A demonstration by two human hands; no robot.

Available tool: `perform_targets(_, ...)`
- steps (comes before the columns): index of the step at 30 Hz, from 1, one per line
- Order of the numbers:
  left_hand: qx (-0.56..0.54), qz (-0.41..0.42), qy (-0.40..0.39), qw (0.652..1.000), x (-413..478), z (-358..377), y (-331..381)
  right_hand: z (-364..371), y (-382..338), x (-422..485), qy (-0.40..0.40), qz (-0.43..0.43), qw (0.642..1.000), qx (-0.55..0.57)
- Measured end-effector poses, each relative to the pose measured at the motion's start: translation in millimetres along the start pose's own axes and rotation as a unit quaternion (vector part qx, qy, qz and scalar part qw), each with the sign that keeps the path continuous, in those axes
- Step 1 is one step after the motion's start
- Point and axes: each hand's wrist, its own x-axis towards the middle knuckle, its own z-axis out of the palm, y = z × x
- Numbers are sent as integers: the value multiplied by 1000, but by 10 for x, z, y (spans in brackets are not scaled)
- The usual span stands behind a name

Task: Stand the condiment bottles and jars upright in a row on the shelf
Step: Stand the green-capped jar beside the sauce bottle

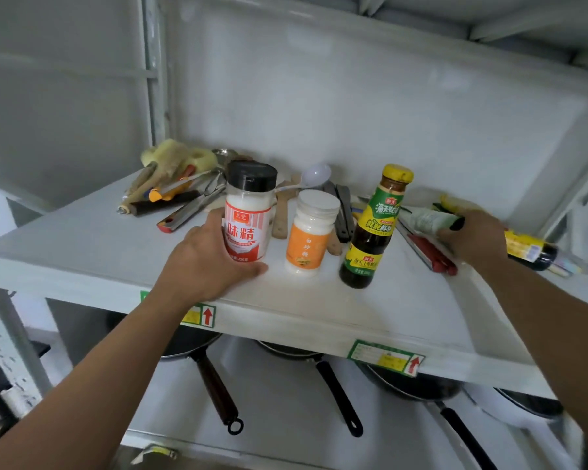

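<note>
My left hand [202,262] grips a black-capped seasoning jar [248,212] with a red and white label, upright on the white shelf [370,320]. Right of it stand an orange-labelled white jar [309,232] and a dark sauce bottle [374,228] with a yellow cap. My right hand [474,237] is closed on a pale green-labelled bottle [431,219] that lies on its side. Behind that hand lies a dark bottle [532,253] with a yellow label, also on its side.
Kitchen tools are piled at the shelf's back: a brush and knives [170,188], a white spoon [314,176], a wooden spatula [280,215], a red-handled tool [428,249]. Frying pans [333,385] hang below the shelf.
</note>
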Motion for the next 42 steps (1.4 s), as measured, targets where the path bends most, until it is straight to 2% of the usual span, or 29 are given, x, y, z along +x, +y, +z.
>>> perform_targets(6,-15,-17,-5,1000,-115,-111,128,-765,-159,-369,14,-17,998,54)
perform_targets(10,-75,-1,123,990,-275,-228,165,-1186,-232,-702,35,-14,992,122)
perform_targets(14,-110,83,215,967,-679,-175,221,-1398,-224,-914,41,19,980,195)
perform_targets(17,-85,190,248,946,-1058,-79,505,-1505,-225,-1042,14,-8,980,196)
perform_targets(20,-65,288,188,937,-1316,88,856,-1567,-244,-1123,-17,-32,982,186)
perform_targets(24,-51,352,97,930,-1491,370,1274,-1536,-173,-1168,-37,-20,974,221)
perform_targets(29,-44,313,3,949,-1394,714,1614,-1379,-97,-1250,-62,-20,970,232)
perform_targets(34,-17,284,-8,959,-1163,894,1754,-1180,-115,-1295,-66,-40,970,231)
perform_targets(39,51,324,-33,944,-1063,1062,1659,-988,-131,-1275,-72,-69,958,270)
perform_targets(42,37,320,-62,945,-977,1111,1624,-864,-158,-1234,-70,-78,948,301)
